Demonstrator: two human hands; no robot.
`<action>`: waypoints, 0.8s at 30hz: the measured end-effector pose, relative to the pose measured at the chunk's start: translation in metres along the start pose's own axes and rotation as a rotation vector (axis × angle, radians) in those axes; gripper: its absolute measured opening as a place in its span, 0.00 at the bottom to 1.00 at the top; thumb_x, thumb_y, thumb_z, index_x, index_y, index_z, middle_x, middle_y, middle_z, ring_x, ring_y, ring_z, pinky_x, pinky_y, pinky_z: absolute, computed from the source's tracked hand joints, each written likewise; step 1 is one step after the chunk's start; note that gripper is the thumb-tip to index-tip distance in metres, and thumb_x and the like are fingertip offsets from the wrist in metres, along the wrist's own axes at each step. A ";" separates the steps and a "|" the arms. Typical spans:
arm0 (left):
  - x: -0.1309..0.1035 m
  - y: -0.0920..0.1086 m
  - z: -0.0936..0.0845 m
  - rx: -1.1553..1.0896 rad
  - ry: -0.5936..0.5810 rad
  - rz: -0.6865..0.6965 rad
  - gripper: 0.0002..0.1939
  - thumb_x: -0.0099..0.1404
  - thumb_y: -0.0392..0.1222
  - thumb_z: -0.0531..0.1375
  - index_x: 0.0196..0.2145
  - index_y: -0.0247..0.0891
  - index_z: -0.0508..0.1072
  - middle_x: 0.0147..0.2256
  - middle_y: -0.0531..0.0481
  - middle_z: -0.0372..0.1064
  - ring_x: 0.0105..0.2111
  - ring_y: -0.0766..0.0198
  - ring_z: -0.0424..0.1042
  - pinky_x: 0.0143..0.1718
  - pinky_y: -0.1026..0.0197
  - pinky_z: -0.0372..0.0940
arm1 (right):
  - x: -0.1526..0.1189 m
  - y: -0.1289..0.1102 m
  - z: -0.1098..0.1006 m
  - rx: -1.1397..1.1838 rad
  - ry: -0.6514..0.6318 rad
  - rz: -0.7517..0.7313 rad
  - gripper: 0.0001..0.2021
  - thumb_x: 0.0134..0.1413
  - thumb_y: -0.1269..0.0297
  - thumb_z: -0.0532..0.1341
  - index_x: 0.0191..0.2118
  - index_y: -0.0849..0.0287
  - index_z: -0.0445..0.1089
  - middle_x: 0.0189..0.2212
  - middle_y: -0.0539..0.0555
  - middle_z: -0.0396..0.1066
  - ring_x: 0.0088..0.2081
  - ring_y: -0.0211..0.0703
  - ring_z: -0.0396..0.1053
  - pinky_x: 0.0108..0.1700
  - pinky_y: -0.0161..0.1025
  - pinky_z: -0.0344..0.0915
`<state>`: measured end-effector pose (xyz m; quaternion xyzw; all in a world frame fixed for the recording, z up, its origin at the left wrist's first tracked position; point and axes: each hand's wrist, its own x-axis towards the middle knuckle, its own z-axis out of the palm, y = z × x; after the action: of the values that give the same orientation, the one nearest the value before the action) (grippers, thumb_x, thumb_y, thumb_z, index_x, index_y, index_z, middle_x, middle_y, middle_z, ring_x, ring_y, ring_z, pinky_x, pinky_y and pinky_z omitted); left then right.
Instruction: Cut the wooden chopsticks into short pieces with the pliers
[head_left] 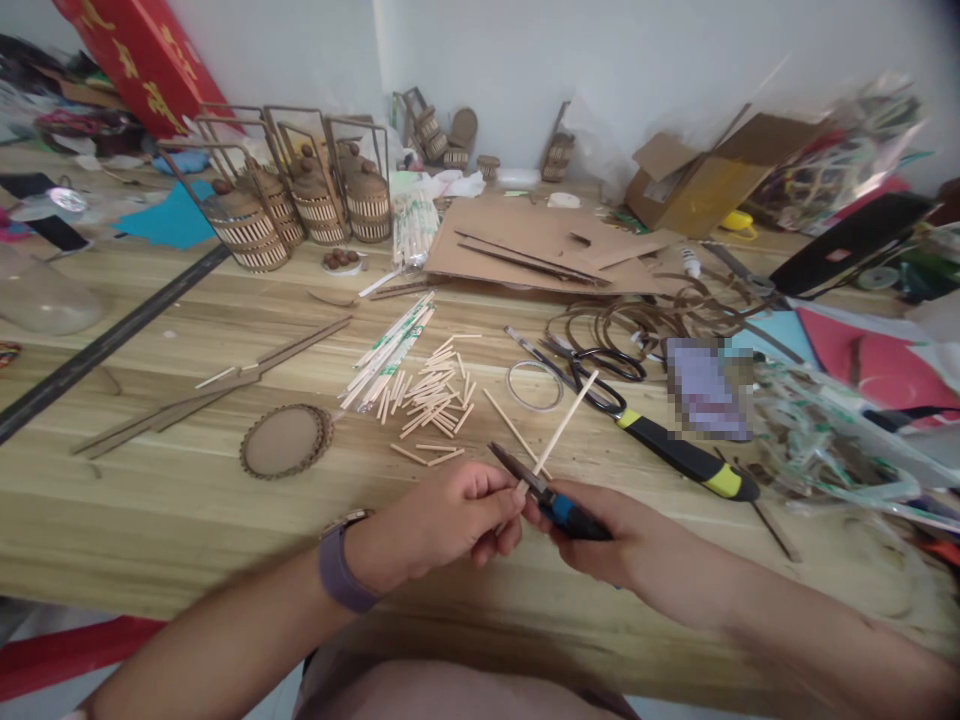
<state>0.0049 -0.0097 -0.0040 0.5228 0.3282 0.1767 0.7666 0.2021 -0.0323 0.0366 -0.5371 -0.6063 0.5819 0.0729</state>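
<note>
My left hand (476, 515) pinches the lower end of a thin wooden stick (567, 422). The stick slants up and to the right. Blue-and-black-handled pliers (562, 508) are gripped in my right hand (622, 530), their dark jaws across the stick just above my left fingertips. Beyond my hands lies a loose pile of short cut sticks (439, 395). Behind it is a bundle of longer sticks (394, 345) in green-printed wrappers. Another long stick (510, 425) lies on the table near the jaws. A round cardboard disc (281, 442) with a ridged rim rests to the left.
A yellow-and-black-handled knife (679, 455), black scissors (600, 385) and a tape ring (534, 385) lie to the right. Several small lantern-like baskets (319, 200) stand at the back left. Cardboard sheets (510, 235) and an open box (705, 175) are at the back.
</note>
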 end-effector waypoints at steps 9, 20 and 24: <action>-0.002 0.015 -0.008 0.099 0.220 0.129 0.17 0.67 0.54 0.52 0.33 0.36 0.67 0.22 0.57 0.60 0.20 0.72 0.56 0.21 0.68 0.52 | 0.000 0.002 -0.013 -0.009 0.036 -0.110 0.09 0.51 0.61 0.58 0.38 0.57 0.65 0.37 0.53 0.69 0.41 0.47 0.66 0.43 0.42 0.63; -0.002 0.013 -0.007 0.885 0.364 0.162 0.14 0.70 0.41 0.47 0.33 0.38 0.69 0.30 0.49 0.71 0.32 0.61 0.69 0.35 0.61 0.58 | 0.025 0.004 -0.007 -0.641 0.615 -0.484 0.08 0.60 0.66 0.53 0.45 0.56 0.64 0.52 0.62 0.65 0.53 0.53 0.64 0.51 0.46 0.62; -0.004 0.012 -0.001 1.128 0.396 0.115 0.15 0.71 0.41 0.45 0.33 0.38 0.69 0.33 0.42 0.74 0.34 0.53 0.72 0.34 0.57 0.58 | 0.034 0.007 0.004 -0.761 0.598 -0.285 0.07 0.61 0.64 0.52 0.40 0.58 0.65 0.38 0.60 0.68 0.40 0.54 0.69 0.39 0.44 0.63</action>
<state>0.0022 -0.0065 0.0082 0.8230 0.4790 0.1105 0.2845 0.1892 -0.0112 0.0115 -0.5808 -0.7953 0.1246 0.1212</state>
